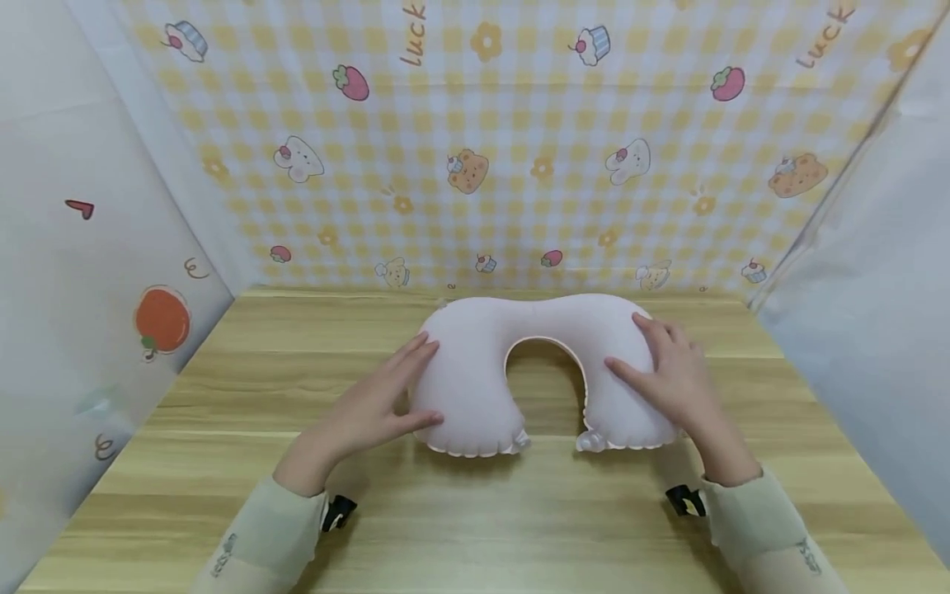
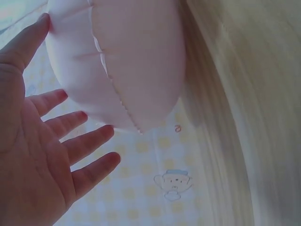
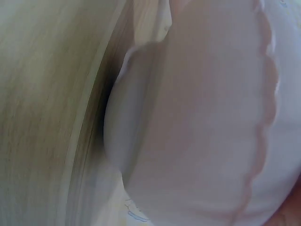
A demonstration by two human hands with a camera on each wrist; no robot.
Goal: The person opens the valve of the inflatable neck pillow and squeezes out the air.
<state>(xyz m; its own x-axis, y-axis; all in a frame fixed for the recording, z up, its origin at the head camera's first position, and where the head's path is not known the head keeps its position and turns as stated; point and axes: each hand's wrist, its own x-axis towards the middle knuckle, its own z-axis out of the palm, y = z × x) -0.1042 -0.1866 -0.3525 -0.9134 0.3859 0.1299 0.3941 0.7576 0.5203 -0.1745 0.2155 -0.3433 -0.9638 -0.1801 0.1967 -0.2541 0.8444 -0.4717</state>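
A pale pink, inflated U-shaped neck pillow [image 1: 467, 371] lies on the wooden table, its gap facing the person. Clear plastic valves [image 1: 591, 441] show at the inner corners of both ends. At the pillow's left side is the left hand [image 1: 371, 404], fingers spread and fairly straight, fingertips right at the edge. In the left wrist view, that palm [image 2: 37, 155] holds nothing, and the pillow's seam [image 2: 106, 66] runs beside the fingertips. The right hand [image 1: 671, 375] rests on the right lobe with thumb and fingers apart. The right wrist view is mostly filled by the pillow [image 3: 202, 122].
Behind the wood-grain table [image 1: 475, 528] stands a yellow-checked backdrop [image 1: 512, 223] with cartoon prints. Pale side walls [image 1: 67, 330] border it left and right. Black wrist devices [image 1: 339, 512] are at both sleeve cuffs.
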